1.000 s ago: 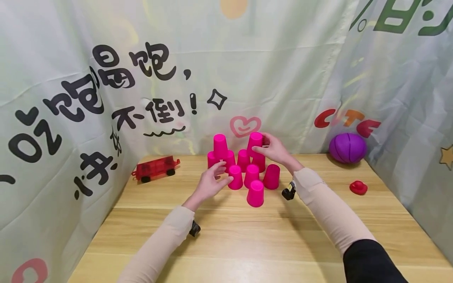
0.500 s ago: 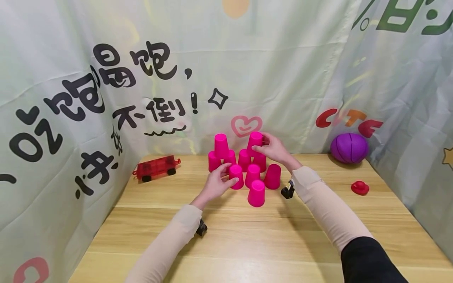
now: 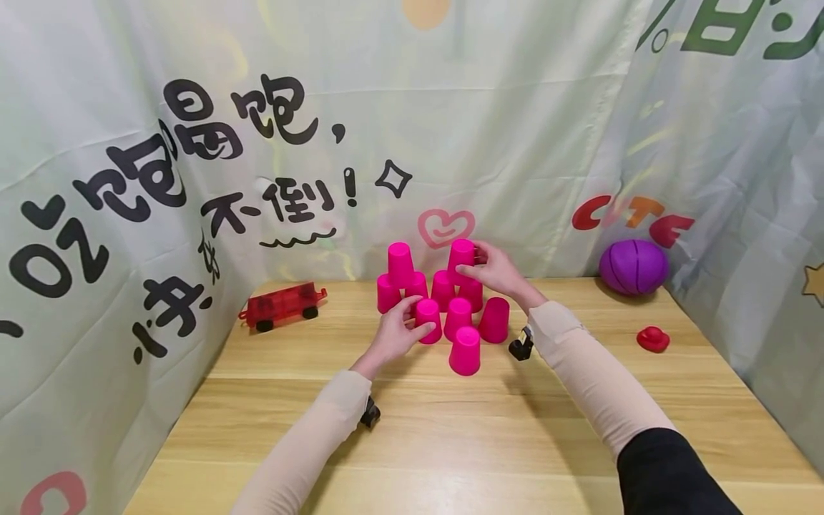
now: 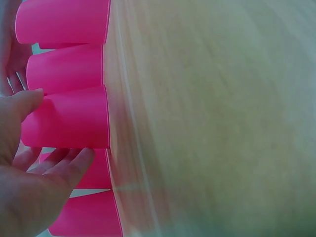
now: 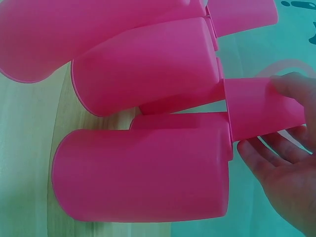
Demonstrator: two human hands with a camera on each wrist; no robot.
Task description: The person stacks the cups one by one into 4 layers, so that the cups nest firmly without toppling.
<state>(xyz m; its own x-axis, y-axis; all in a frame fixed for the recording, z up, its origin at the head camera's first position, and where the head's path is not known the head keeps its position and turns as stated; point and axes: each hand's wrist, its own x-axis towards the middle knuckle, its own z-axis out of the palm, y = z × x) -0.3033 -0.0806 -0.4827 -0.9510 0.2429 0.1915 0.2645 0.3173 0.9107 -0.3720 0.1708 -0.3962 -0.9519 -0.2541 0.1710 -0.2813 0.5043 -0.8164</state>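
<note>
Several pink plastic cups stand upside down on the wooden table. At the back left, a cup [image 3: 400, 265] sits across two others. At the back right, my right hand [image 3: 498, 270] holds a cup [image 3: 460, 259] that rests on two more; in the right wrist view its thumb and fingers [image 5: 266, 160] lie on opposite sides of it. My left hand [image 3: 394, 332] is around the left cup [image 3: 428, 322] of the middle row, thumb on one side and fingers on the other in the left wrist view. Beside that cup stand a middle cup [image 3: 458, 318] and a right cup [image 3: 495, 320].
A single pink cup [image 3: 465, 352] stands nearest the front. On the table [image 3: 425, 443] are a red toy wagon [image 3: 282, 306] at the back left, a purple ball [image 3: 634, 267] at the back right and a small red hat [image 3: 653, 339]. A printed curtain [image 3: 515, 143] hangs behind.
My left hand has moved right, away from the back left stack, and closed around the left cup of the middle row. My right hand stays on the upper right cup.
</note>
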